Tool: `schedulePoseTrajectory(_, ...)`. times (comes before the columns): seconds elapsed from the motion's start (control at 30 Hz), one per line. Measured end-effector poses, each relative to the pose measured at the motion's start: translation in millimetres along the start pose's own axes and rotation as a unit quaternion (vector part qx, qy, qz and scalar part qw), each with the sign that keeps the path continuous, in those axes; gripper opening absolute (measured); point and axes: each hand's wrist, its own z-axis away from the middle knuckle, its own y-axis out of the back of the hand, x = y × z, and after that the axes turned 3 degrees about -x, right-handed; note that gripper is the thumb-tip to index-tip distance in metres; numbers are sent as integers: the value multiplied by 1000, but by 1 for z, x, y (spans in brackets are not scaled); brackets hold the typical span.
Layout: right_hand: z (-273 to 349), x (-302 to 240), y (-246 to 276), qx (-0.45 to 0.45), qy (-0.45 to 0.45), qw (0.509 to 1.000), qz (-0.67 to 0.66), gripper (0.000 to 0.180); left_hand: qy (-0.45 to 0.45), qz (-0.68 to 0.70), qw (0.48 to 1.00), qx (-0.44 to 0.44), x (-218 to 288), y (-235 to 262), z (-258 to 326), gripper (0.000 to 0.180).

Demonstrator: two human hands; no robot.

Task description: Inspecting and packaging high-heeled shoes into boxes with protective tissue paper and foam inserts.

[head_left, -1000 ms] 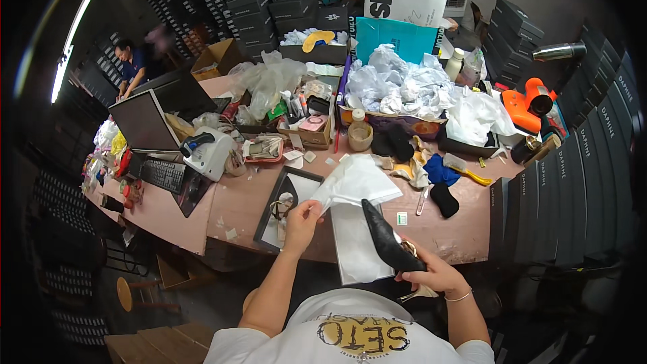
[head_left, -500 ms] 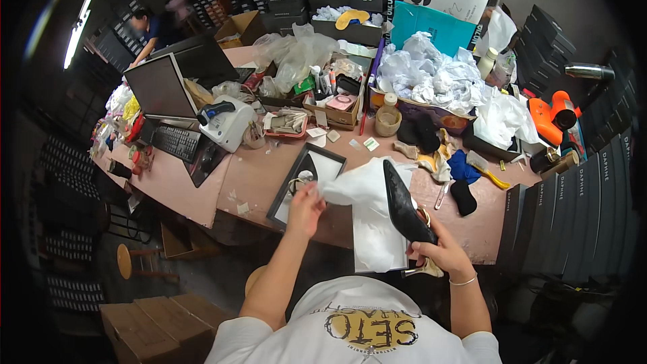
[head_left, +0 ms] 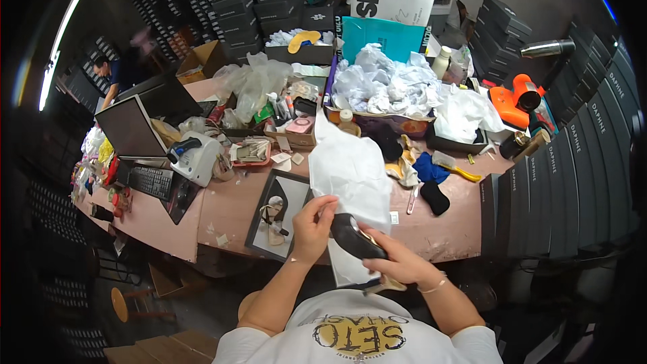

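Observation:
My right hand [head_left: 408,264] is closed around the heel end of a black high-heeled shoe [head_left: 356,238], its toe tilted up and to the left. Close to the toe, my left hand [head_left: 313,230] pinches the edge of a sheet of white tissue paper [head_left: 350,175]. The sheet stands up behind the shoe, its upper tip reaching toward the paper-filled box. More white paper [head_left: 347,266] lies under the shoe at the table's front edge. Left of my left hand sits an open dark shoebox [head_left: 255,230] with a strappy shoe [head_left: 273,212] inside.
A box of crumpled white paper [head_left: 387,84] stands at the back. Right of the tissue lie a black pad [head_left: 435,197], blue cloth [head_left: 430,168] and a yellow-handled brush [head_left: 461,170]. Stacked dark shoeboxes [head_left: 559,189] border the right. A monitor [head_left: 131,128], keyboard [head_left: 149,182] and white label printer [head_left: 197,160] stand left.
The tissue paper has swung upright behind the shoe. My right hand has brought the shoe left and lower, next to my left hand. The view has shifted to the right.

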Motion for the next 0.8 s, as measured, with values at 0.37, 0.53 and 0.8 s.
schedulePoseTrajectory(0.37,-6,110,-13,-25,-106,829,-549,39,-31,-296,946,-129,-29,28,37,34)
schedulePoseTrajectory(0.53,-5,142,-5,-130,-71,681,-717,46,-116,-352,921,-121,-27,9,29,28)
schedulePoseTrajectory(0.8,-13,115,3,-56,-27,673,-737,40,-84,-124,979,-135,-15,-18,47,33)
